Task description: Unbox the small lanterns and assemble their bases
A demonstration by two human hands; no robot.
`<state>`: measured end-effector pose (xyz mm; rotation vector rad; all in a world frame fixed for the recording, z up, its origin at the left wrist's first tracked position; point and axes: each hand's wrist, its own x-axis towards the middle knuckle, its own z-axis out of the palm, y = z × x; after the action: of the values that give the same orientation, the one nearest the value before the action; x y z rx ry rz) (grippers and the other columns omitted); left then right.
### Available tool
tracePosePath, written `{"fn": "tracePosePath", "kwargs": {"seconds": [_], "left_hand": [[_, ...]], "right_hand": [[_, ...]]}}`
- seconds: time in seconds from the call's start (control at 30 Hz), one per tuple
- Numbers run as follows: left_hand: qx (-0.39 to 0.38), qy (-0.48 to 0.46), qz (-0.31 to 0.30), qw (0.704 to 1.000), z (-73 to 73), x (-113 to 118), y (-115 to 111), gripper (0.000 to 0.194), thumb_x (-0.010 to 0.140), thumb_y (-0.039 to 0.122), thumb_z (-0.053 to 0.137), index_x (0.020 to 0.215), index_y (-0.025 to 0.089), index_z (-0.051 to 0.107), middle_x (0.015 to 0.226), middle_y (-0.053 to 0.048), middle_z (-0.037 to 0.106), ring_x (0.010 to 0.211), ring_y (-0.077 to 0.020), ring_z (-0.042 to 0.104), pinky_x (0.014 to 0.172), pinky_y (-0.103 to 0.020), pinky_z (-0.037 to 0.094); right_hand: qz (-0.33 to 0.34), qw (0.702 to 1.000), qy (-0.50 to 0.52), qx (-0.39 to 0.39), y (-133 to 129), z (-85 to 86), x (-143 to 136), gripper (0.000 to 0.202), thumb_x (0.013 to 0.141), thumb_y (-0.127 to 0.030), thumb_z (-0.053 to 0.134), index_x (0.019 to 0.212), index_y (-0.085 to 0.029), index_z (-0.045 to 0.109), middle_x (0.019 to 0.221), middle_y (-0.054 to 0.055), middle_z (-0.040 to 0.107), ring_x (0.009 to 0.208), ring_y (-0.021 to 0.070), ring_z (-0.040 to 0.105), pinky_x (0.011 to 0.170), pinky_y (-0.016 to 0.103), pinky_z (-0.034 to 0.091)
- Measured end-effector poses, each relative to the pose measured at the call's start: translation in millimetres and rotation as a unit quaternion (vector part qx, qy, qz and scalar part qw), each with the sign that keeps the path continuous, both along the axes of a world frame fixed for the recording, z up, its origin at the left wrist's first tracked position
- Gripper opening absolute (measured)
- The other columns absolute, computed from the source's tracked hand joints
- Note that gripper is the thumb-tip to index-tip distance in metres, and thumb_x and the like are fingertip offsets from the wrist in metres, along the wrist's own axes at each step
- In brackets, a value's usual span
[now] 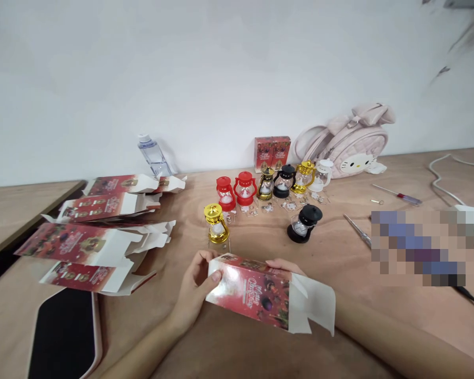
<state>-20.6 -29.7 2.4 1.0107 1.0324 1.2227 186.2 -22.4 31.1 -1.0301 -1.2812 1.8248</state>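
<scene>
Red cardboard box printed with white Christmas lettering (256,295) is held just above the near part of the wooden surface (237,352), slanting, its white end flaps (316,302) unfolded toward the right. The left hand (193,287) is partly closed around its left end, thumb pressed on the front and fingers curled behind, a pinch that probably steadies the thin card without crushing it. The right hand (286,266) lies behind the box; some fingers show along the upper edge, apparently backing that side, but the box hides the rest, so how far it is curled, and whether it grips anything else, I cannot tell.

Just beyond the box stands a shiny gold mini lantern (217,226), with a black mini lantern (303,226) farther right, both within easy reach. Behind them six more lanterns (245,189) form a row, small flat pieces (268,209) in front, likely spaced so each can be picked out. Overlapping unfolded red cartons (69,242) lie on the left, probably grouped there to leave both arms room. Two closed red boxes (272,152) stand side by side against the pale wall (205,73), perhaps for support.
</scene>
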Motion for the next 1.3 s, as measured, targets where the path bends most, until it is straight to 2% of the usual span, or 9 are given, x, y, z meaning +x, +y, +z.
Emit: {"fn": "tracePosePath", "kwargs": {"seconds": [0.1,0.2,0.37,0.67,0.77,0.9,1.13,1.2,1.3], "left_hand": [[0.029,0.048,0.041,0.998,-3.8,-2,1,0.041,0.061,0.041,0.078,0.073,0.019,0.045,0.075,0.003,0.053,0.066,-0.0106,0.048,0.057,-0.018,0.041],[0.025,0.070,0.030,0.997,-4.0,-3,1,0.041,0.061,0.043,0.076,0.076,0.018,0.048,0.070,0.003,0.053,0.064,-0.0114,0.048,0.056,-0.019,0.041],[0.052,0.064,0.000,0.997,-1.3,-4,2,0.038,0.060,0.041,0.078,0.073,0.017,0.052,0.070,0.002,0.056,0.064,-0.0115,0.051,0.056,-0.018,0.041],[0.146,0.079,0.075,0.983,0.1,-1,-5,0.024,0.068,0.027,0.074,0.078,0.017,0.054,0.073,0.001,0.059,0.068,-0.0111,0.056,0.060,-0.018,0.046],[0.173,0.091,0.070,0.978,4.0,1,-6,0.025,0.068,0.025,0.074,0.081,0.018,0.053,0.074,0.002,0.060,0.068,-0.0108,0.057,0.060,-0.017,0.046],[0.179,0.113,0.053,0.976,6.5,1,-6,0.025,0.069,0.026,0.072,0.085,0.018,0.053,0.075,0.001,0.060,0.068,-0.0116,0.057,0.060,-0.018,0.046],[0.231,0.166,0.079,0.955,5.9,0,-7,0.022,0.071,0.028,0.070,0.083,0.018,0.054,0.072,0.001,0.054,0.064,-0.0120,0.051,0.056,-0.020,0.041],[0.257,0.188,0.067,0.946,6.6,-1,-7,0.020,0.072,0.032,0.069,0.078,0.017,0.055,0.069,0.001,0.051,0.062,-0.0122,0.047,0.055,-0.021,0.038],[0.294,0.224,0.007,0.929,8.2,-4,-4,0.029,0.075,0.043,0.064,0.065,0.017,0.056,0.059,0.001,0.045,0.059,-0.0129,0.040,0.054,-0.023,0.034]], "right_hand": [[0.093,0.972,0.125,-0.177,10,0.0,8,0.048,0.069,-0.044,0.059,0.110,-0.021,0.062,0.099,0.005,0.070,0.093,0.0226,0.065,0.082,0.034,0.048],[0.095,0.948,0.188,-0.238,16,-5.0,15,0.047,0.067,-0.034,0.064,0.111,-0.021,0.060,0.109,0.004,0.068,0.103,0.0204,0.062,0.091,0.032,0.043],[0.113,0.940,0.221,-0.236,17,-11.3,16,0.048,0.066,-0.032,0.065,0.111,-0.018,0.060,0.112,0.005,0.066,0.104,0.0210,0.060,0.094,0.033,0.041],[0.096,0.938,0.214,-0.254,17,-18.6,20,0.049,0.070,-0.036,0.060,0.115,-0.020,0.056,0.109,0.005,0.067,0.095,0.0221,0.064,0.085,0.034,0.046],[0.104,0.934,0.211,-0.268,19,-22.6,21,0.046,0.070,-0.037,0.058,0.112,-0.019,0.058,0.105,0.006,0.068,0.092,0.0226,0.065,0.082,0.034,0.047],[0.111,0.930,0.220,-0.272,20,-25.2,20,0.049,0.068,-0.032,0.058,0.114,-0.018,0.057,0.105,0.006,0.069,0.090,0.0219,0.066,0.083,0.034,0.047],[0.115,0.927,0.238,-0.267,19,-32.7,20,0.049,0.068,-0.025,0.053,0.116,-0.015,0.056,0.111,0.007,0.066,0.100,0.0217,0.062,0.092,0.034,0.042],[0.103,0.931,0.235,-0.261,19,-34.4,20,0.048,0.066,-0.022,0.053,0.113,-0.014,0.057,0.110,0.008,0.066,0.099,0.0206,0.062,0.092,0.033,0.041],[0.124,0.932,0.240,-0.241,20,-33.9,20,0.049,0.064,-0.019,0.053,0.112,-0.013,0.058,0.108,0.008,0.067,0.095,0.0186,0.063,0.089,0.031,0.042]]}}
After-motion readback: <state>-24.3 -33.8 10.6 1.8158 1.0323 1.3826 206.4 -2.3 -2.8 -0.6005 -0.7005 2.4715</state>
